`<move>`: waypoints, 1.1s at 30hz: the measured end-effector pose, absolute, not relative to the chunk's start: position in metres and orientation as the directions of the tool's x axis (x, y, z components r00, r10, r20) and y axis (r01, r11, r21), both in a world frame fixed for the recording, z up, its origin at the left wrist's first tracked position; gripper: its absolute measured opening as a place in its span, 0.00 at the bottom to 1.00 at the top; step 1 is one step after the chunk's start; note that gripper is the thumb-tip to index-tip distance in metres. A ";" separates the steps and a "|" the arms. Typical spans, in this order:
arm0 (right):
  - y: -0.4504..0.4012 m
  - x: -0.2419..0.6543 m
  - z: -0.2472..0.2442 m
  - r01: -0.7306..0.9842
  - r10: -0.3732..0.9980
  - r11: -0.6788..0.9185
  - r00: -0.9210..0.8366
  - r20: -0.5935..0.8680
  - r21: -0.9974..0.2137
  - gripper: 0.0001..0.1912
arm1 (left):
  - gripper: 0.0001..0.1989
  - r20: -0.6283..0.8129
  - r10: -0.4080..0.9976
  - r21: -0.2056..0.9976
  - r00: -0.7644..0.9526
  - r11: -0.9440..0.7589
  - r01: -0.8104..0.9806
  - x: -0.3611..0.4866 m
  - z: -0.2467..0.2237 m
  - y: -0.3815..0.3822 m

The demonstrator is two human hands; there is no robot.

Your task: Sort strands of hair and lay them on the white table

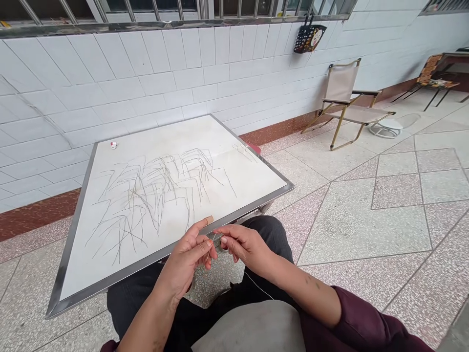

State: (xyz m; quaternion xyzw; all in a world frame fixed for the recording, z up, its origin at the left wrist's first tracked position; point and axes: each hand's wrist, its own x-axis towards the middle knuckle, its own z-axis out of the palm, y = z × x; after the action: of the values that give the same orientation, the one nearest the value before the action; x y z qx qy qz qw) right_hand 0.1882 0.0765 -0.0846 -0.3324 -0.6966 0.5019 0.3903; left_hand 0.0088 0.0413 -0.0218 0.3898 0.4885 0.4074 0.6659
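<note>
Just off the table's front edge, my left hand (196,247) pinches a thin pale thread (258,286) between thumb and fingers. Its index finger, with a tan wrap (209,220) at the tip, points outward. My right hand (240,242) is close beside it, thumb and fingertips closed on the same thread. Between the hands the thread forms a small crossing or loop; its exact shape is too fine to tell. From under my right hand the thread trails down over my lap. Many thin dark bent pieces of wire or thread (164,171) lie spread on the white table (190,132).
A small red and white object (114,145) sits at the table's far left corner. The table stands by a white tiled wall (176,73). A folding chair (342,93) and a round white stand (385,128) are further right. A patterned bag (309,39) hangs from the window bars.
</note>
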 end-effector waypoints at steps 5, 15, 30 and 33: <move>0.075 0.186 -0.081 0.127 0.790 0.461 -0.510 0.341 -0.878 0.15 | 0.32 -0.310 0.941 0.925 0.137 0.332 -0.185 0.015 -0.026 0.046; 0.073 0.189 -0.076 0.148 0.851 0.403 -0.425 0.309 -0.903 0.07 | 0.31 -0.262 0.953 0.964 0.153 0.264 0.002 0.014 -0.021 0.051; 0.069 0.190 -0.071 0.248 0.811 0.533 -0.422 0.404 -0.809 0.07 | 0.27 -0.269 0.902 0.949 0.337 0.187 0.255 0.004 -0.021 0.055; 0.069 0.189 -0.074 0.281 0.821 0.531 -0.404 0.403 -0.799 0.06 | 0.26 -0.269 0.897 0.937 0.351 0.160 0.310 0.004 -0.022 0.054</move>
State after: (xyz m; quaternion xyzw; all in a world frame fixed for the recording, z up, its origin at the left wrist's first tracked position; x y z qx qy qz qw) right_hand 0.1887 0.0686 -0.0737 -0.3569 -0.7715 0.3272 0.4127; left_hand 0.0039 0.0538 -0.0217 0.5944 0.5075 0.2585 0.5677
